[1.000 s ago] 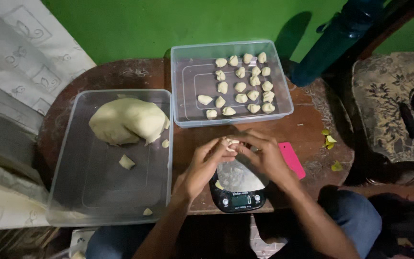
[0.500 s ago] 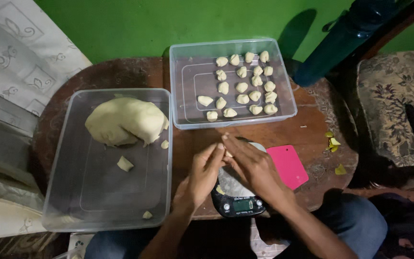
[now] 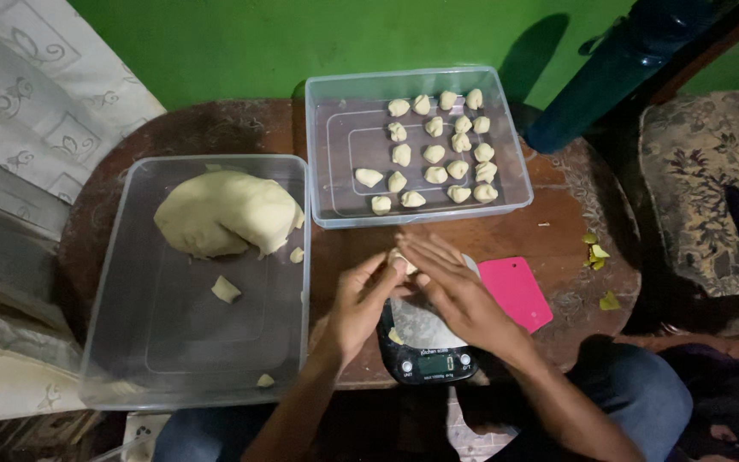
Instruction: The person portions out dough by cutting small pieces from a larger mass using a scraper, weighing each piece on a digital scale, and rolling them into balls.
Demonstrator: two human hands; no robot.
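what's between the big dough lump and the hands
In the head view, a small dough scrap and the tub wall lie between the big dough lump and the hands.

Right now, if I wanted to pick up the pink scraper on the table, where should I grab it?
Probably by the long right edge of the pink scraper, coming from the right. It lies flat on the table, so slide fingertips under that edge. Its left side sits close to the right hand and the scale, which crowd that side.

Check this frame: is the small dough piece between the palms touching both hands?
Touching. The head view shows the small dough piece pressed between the left hand and the right hand, with no gap, above the kitchen scale.
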